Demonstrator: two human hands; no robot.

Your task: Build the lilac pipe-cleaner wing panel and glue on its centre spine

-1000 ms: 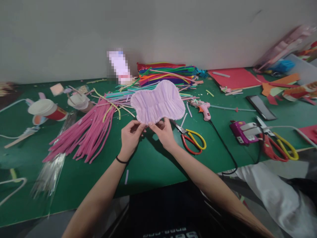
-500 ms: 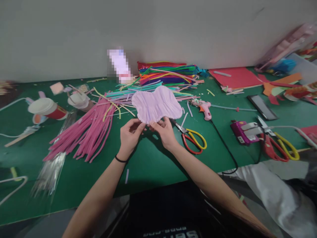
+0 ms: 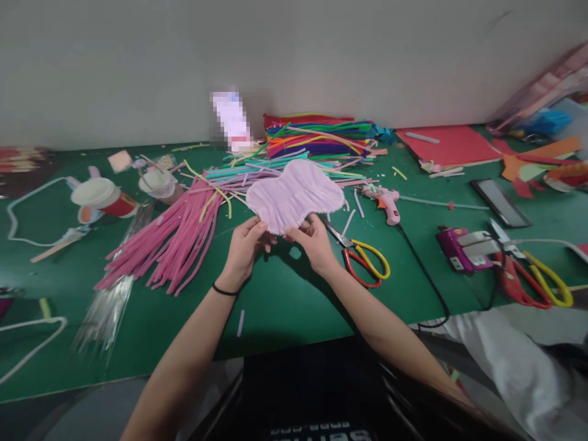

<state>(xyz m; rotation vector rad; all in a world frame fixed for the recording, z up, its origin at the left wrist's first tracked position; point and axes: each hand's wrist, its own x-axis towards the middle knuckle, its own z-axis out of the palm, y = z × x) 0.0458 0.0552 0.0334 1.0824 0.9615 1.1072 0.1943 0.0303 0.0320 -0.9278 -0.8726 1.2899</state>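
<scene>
A pale purple, wavy-edged piece (image 3: 294, 193) made of fuzzy strips laid side by side is held up above the table. My left hand (image 3: 245, 248) pinches its lower left edge between thumb and fingers. At the lower edge farther right, my right hand (image 3: 315, 245) grips it the same way. The fingertips behind the piece are partly hidden. Just right of my right hand lie scissors (image 3: 367, 263) with red and yellow handles. Pink pipe cleaners (image 3: 169, 239) are spread in a bundle to the left of my left hand.
Multicoloured pipe cleaners (image 3: 316, 138) are heaped by the wall, beside a blurred lit screen (image 3: 232, 119). A pink glue gun (image 3: 388, 205) with a black cord, a purple power adapter (image 3: 463, 250), more scissors (image 3: 528, 275) and a dark phone (image 3: 500, 202) lie right. Paper cups (image 3: 103, 196) stand left.
My hands have moved slightly apart along the lower edge of the purple piece, which now looks tilted flatter. The whole view has shifted a little to the left.
</scene>
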